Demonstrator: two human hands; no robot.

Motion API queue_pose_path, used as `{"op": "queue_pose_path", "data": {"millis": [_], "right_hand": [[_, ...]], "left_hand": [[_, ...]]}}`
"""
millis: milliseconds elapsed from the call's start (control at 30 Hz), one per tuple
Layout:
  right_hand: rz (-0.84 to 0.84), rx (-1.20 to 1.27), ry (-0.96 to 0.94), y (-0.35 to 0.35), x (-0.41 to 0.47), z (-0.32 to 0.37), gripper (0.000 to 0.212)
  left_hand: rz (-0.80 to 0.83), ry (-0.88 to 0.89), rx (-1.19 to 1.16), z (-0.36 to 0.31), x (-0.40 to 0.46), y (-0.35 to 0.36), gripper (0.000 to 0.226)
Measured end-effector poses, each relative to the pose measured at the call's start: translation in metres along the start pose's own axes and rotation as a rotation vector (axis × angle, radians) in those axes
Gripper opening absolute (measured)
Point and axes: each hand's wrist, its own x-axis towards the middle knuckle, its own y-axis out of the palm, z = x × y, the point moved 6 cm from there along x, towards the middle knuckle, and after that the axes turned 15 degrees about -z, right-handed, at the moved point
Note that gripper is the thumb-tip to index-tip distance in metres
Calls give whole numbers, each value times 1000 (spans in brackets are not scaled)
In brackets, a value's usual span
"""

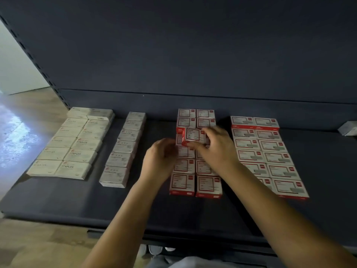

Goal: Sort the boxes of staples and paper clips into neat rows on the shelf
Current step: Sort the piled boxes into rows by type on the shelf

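dark back panel, wooden floor, pale wall

Dark shelf under rows of white boxes and red-and-white boxes.

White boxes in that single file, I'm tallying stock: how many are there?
6, in the single column running front to back between the white double block and the red-trimmed boxes. None looks hidden.

Wooden floor below and left of the unit, pale wall at far left, shoes at bottom edge
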Motion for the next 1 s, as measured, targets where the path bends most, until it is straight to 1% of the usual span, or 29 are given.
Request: {"op": "queue_pose_path", "data": {"millis": [33,100,167,233,333,567,800,833,900,1000], "right_hand": [[6,-24,14,8,1,1,57],[16,-34,48,20,0,4,52],[-15,-16,66,26,-2,6,45],[-58,9,95,28,-2,7,46],[-83,15,156,27,-3,8,52],[-97,-25,143,27,-3,10,44],[-60,-10,137,22,-9,7,43],[-70,0,124,19,-11,5,43],[-117,28,57,8,-14,3,39],[-160,36,-2,-6,-18,-9,35]], "left_hand": [[12,-26,-72,7,3,2,20],[4,-133,-261,18,8,5,30],[20,-228,-406,22,12,7,35],[86,-224,-491,18,12,9,36],[164,-198,-543,16,10,14,38],[217,-145,-513,21,13,21,45],[251,-68,-480,19,6,18,49],[229,-47,-452,16,5,16,49],[135,25,-317,10,5,8,49],[46,216,-80,-4,4,5,51]]}}
